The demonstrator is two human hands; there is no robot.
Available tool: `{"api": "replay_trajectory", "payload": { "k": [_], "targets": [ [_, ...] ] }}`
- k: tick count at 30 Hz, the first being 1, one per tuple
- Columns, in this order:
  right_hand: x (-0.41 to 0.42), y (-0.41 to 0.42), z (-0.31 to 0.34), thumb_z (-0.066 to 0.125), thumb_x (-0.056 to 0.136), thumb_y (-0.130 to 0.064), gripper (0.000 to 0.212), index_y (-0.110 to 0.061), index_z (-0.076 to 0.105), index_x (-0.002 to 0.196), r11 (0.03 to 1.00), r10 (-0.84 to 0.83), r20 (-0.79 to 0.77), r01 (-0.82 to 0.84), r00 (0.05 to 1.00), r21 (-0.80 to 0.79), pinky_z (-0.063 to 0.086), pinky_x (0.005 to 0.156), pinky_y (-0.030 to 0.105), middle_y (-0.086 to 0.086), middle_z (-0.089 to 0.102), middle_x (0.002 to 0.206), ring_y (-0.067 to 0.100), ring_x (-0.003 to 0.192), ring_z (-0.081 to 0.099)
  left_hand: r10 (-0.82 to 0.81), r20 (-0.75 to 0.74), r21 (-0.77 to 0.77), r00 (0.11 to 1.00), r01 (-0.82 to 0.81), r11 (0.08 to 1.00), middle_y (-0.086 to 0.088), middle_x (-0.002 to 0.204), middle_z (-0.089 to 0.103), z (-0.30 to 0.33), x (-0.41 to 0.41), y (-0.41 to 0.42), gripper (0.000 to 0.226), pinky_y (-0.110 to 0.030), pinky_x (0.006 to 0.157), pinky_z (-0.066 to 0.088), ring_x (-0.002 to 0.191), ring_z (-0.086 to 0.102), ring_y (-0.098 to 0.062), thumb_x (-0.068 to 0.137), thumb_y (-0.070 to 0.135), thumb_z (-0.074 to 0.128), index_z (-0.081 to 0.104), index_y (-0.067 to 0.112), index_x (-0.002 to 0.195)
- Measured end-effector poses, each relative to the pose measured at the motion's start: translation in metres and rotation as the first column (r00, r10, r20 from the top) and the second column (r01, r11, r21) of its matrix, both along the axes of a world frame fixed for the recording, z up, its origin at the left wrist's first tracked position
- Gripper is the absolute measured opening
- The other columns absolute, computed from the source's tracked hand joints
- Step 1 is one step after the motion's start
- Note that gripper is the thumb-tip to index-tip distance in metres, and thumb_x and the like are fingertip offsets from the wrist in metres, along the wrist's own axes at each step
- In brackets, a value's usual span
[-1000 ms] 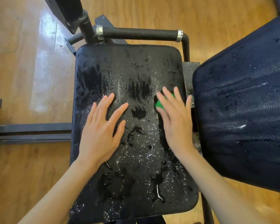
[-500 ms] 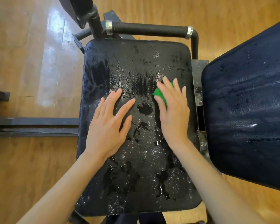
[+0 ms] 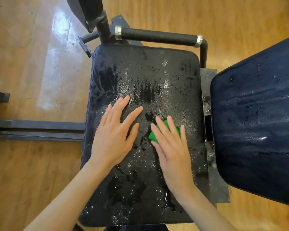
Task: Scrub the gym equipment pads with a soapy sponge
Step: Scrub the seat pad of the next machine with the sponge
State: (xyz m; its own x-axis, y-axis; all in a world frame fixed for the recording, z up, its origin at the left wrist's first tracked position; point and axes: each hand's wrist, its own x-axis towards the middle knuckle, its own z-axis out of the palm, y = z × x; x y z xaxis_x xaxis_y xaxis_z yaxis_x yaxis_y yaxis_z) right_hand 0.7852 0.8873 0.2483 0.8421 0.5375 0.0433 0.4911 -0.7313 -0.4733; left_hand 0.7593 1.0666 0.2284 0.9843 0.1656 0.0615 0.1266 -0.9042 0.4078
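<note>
Under the right hand (image 3: 171,148), a green sponge (image 3: 163,132) lies flat on the black seat pad (image 3: 157,77), only its far corner and left edge showing between and beside the straight fingers, so its long axis cannot be told. The fingers lie flat across the sponge and press it down, none curled round it, fingertips pointing away from the person and slightly left. Just left of that hand, the left hand (image 3: 114,135) rests palm-down on the same pad, fingers spread and straight, holding nothing, with a narrow strip of wet vinyl between the two. The pad under both hands runs lengthwise away from the person and is beaded with water and flecks of foam. Right of the sponge hand, past a bare metal frame strip (image 3: 207,104), a second dark blue pad (image 3: 257,124) stands close, also wet. Beyond the fingertips, a black padded handle bar (image 3: 158,36) crosses the pad's far end. Wooden floor (image 3: 32,172) lies all round.
</note>
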Motion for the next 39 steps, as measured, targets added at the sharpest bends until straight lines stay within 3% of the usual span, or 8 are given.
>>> {"api": "replay_trajectory", "payload": {
  "k": [3, 6, 12, 18, 24, 30, 36, 39],
  "targets": [
    [0.033, 0.009, -0.005, 0.051, 0.095, -0.021, 0.043, -0.013, 0.052, 0.138, 0.998, 0.066, 0.030, -0.066, 0.997, -0.009, 0.017, 0.119, 0.049, 0.000, 0.043, 0.149, 0.021, 0.145, 0.027, 0.003, -0.002, 0.005, 1.000, -0.003, 1.000, -0.010, 0.159, 0.031, 0.001, 0.001, 0.000, 0.048, -0.042, 0.123, 0.016, 0.149, 0.025, -0.027, 0.103, 0.037, 0.035, 0.047, 0.023, 0.147],
    [0.076, 0.046, -0.006, 0.052, 0.097, -0.021, 0.041, -0.012, 0.052, 0.138, 0.999, -0.048, 0.065, 0.049, 0.997, -0.016, 0.017, 0.119, 0.050, 0.003, 0.045, 0.148, 0.024, 0.144, 0.029, 0.009, 0.010, 0.009, 1.000, -0.009, 1.000, -0.011, 0.158, 0.032, 0.001, 0.001, 0.000, 0.047, -0.042, 0.123, 0.016, 0.148, 0.026, -0.027, 0.103, 0.036, 0.036, 0.048, 0.022, 0.146],
    [0.000, 0.007, 0.001, 0.046, 0.097, -0.024, 0.044, -0.015, 0.050, 0.139, 0.999, -0.018, 0.035, 0.020, 0.999, -0.045, 0.017, 0.119, 0.047, -0.001, 0.040, 0.151, 0.020, 0.146, 0.024, 0.013, 0.021, 0.011, 1.000, -0.013, 1.000, -0.010, 0.158, 0.033, 0.000, 0.000, 0.000, 0.046, -0.040, 0.124, 0.013, 0.148, 0.026, -0.027, 0.102, 0.034, 0.037, 0.049, 0.021, 0.145],
    [0.072, 0.065, -0.006, 0.050, 0.098, -0.020, 0.041, -0.011, 0.051, 0.138, 0.989, -0.146, 0.065, 0.148, 0.987, -0.020, 0.012, 0.120, 0.046, 0.003, 0.044, 0.149, 0.025, 0.144, 0.027, 0.040, 0.035, 0.006, 0.999, -0.041, 0.999, -0.011, 0.156, 0.036, 0.002, -0.001, 0.000, 0.045, -0.040, 0.124, 0.011, 0.148, 0.027, -0.026, 0.102, 0.031, 0.038, 0.051, 0.019, 0.143],
    [0.008, 0.023, -0.003, 0.053, 0.094, -0.020, 0.045, -0.010, 0.051, 0.139, 0.996, 0.084, 0.047, -0.082, 0.995, -0.033, 0.017, 0.119, 0.048, 0.002, 0.042, 0.150, 0.021, 0.145, 0.025, 0.084, 0.010, 0.024, 0.996, -0.084, 0.996, -0.010, 0.157, 0.033, 0.006, -0.033, 0.015, 0.046, -0.040, 0.124, 0.012, 0.149, 0.026, -0.026, 0.101, 0.030, 0.041, 0.049, 0.019, 0.145],
    [0.070, 0.078, -0.008, 0.053, 0.096, -0.018, 0.044, -0.012, 0.049, 0.140, 0.993, -0.114, 0.025, 0.113, 0.993, 0.040, 0.012, 0.120, 0.049, 0.005, 0.043, 0.149, 0.026, 0.144, 0.027, 0.151, 0.001, 0.027, 0.989, -0.151, 0.988, -0.011, 0.159, 0.029, 0.008, -0.032, 0.022, 0.047, -0.039, 0.124, 0.011, 0.149, 0.023, -0.027, 0.101, 0.028, 0.042, 0.047, 0.019, 0.146],
    [0.017, 0.040, -0.007, 0.056, 0.093, -0.018, 0.042, -0.013, 0.055, 0.135, 0.984, 0.178, 0.071, -0.180, 0.981, 0.011, 0.016, 0.119, 0.051, 0.002, 0.045, 0.148, 0.024, 0.144, 0.028, 0.171, -0.036, -0.016, 0.985, -0.171, 0.985, -0.011, 0.160, 0.026, 0.000, -0.039, 0.012, 0.049, -0.044, 0.122, 0.020, 0.150, 0.022, -0.026, 0.100, 0.027, 0.041, 0.042, 0.018, 0.149],
    [0.069, 0.081, -0.009, 0.056, 0.094, -0.019, 0.040, -0.014, 0.056, 0.134, 0.999, 0.051, 0.092, -0.051, 0.994, -0.006, 0.008, 0.119, 0.053, 0.003, 0.048, 0.146, 0.026, 0.143, 0.029, 0.171, -0.043, -0.015, 0.984, -0.172, 0.985, -0.010, 0.161, 0.024, 0.000, -0.039, 0.012, 0.050, -0.043, 0.123, 0.018, 0.151, 0.019, -0.025, 0.101, 0.028, 0.040, 0.040, 0.020, 0.150]
  ]
}}
